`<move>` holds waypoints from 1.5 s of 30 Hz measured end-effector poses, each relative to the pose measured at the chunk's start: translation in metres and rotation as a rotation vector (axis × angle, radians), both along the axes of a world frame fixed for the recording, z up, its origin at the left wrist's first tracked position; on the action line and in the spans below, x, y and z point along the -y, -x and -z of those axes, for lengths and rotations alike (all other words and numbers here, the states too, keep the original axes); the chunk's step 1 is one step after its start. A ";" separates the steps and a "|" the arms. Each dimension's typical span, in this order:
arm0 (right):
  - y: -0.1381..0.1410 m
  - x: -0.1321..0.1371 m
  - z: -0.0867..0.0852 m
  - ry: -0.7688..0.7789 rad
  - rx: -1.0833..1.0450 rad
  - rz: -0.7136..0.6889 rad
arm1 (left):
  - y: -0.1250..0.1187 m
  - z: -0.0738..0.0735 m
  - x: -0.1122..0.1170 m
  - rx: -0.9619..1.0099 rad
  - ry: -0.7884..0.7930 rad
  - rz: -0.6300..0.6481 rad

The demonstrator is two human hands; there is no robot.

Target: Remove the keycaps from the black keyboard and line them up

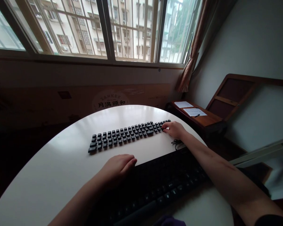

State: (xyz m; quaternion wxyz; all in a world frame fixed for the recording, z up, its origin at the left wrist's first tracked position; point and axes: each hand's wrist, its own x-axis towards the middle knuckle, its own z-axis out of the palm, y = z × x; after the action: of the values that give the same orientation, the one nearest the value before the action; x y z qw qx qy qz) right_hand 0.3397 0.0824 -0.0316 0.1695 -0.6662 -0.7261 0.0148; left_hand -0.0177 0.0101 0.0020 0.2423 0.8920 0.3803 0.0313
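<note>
Several rows of dark keycaps (122, 135) are laid out on the white round table (61, 157). At the right end of these rows, my right hand (174, 129) has its thumb and fingers pinched around a keycap, which they mostly cover. A black keyboard (165, 172) lies nearer to me, with keys on its front part and a dark, bare-looking area behind them. My left hand (122, 164) is by its back left edge, fingers curled together; whatever they may hold is hidden.
A thin black cable (176, 142) lies beside my right wrist, behind the keyboard. To the right, a wooden chair (212, 121) carries sheets of paper (194, 112) and a pen (197, 115). Behind the table, a long printed cardboard box (136, 94) stands below the barred window.
</note>
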 end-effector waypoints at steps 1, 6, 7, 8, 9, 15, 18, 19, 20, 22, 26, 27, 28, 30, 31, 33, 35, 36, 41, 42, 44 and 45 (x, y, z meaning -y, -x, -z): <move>0.000 0.000 0.000 -0.004 -0.002 -0.002 | 0.000 0.000 0.000 0.001 -0.001 -0.002; 0.000 0.000 0.001 -0.044 -0.015 -0.022 | -0.001 -0.001 0.000 -0.002 0.000 0.004; 0.000 0.001 0.000 -0.059 -0.019 -0.027 | -0.001 -0.001 0.000 -0.004 -0.003 0.004; 0.000 0.002 0.000 -0.079 -0.023 -0.029 | -0.001 -0.001 0.000 -0.008 -0.005 0.001; 0.000 0.003 -0.001 -0.104 -0.029 -0.029 | -0.001 -0.002 0.000 -0.016 -0.007 -0.001; -0.013 0.009 -0.021 -0.352 -0.115 0.033 | -0.003 -0.003 0.003 -0.065 -0.067 0.025; -0.027 0.016 -0.045 -0.529 -0.186 0.089 | -0.005 -0.001 0.003 -0.086 -0.090 0.029; -0.030 0.019 -0.054 -0.584 -0.206 0.107 | -0.005 -0.001 0.003 -0.088 -0.098 0.033; -0.033 0.023 -0.064 -0.638 -0.230 0.125 | -0.005 0.000 0.002 -0.090 -0.106 0.037; -0.033 0.031 -0.082 -0.743 -0.332 0.128 | -0.006 0.002 0.001 -0.091 -0.124 0.041; -0.017 0.054 -0.114 -0.797 -0.715 -0.054 | -0.009 0.005 0.001 -0.086 -0.155 0.031; -0.012 0.061 -0.121 -0.749 -0.779 -0.096 | -0.010 0.005 0.001 -0.087 -0.161 0.024; -0.007 0.068 -0.126 -0.676 -0.839 -0.142 | -0.011 0.005 0.002 -0.092 -0.167 0.017; 0.001 0.082 -0.136 -0.460 -0.948 -0.238 | -0.013 0.004 0.003 -0.101 -0.179 0.003; 0.004 0.088 -0.140 -0.329 -0.986 -0.288 | -0.014 0.004 0.004 -0.105 -0.185 -0.002; 0.009 0.099 -0.146 -0.080 -1.022 -0.374 | -0.014 0.004 0.005 -0.110 -0.191 -0.009; 0.014 0.108 -0.149 0.116 -1.029 -0.462 | -0.015 0.005 0.005 -0.114 -0.189 -0.014; 0.019 0.112 -0.148 0.199 -1.027 -0.514 | -0.015 0.005 0.005 -0.116 -0.187 -0.018; 0.054 0.120 -0.132 0.505 -0.913 -0.692 | -0.017 0.000 0.006 -0.052 -0.101 -0.049; 0.063 0.120 -0.127 0.540 -0.879 -0.706 | -0.016 -0.002 0.005 -0.032 -0.067 -0.049; 0.080 0.122 -0.115 0.612 -0.821 -0.749 | -0.012 -0.005 0.003 0.013 0.004 -0.035; 0.089 0.123 -0.110 0.652 -0.810 -0.781 | -0.008 -0.006 0.001 0.040 0.039 -0.025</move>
State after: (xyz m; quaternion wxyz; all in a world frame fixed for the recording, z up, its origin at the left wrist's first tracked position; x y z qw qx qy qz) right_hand 0.2507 -0.0404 0.0783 0.2011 -0.3120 -0.7517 0.5451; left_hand -0.0095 0.0091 0.0079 0.2669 0.8815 0.3870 0.0444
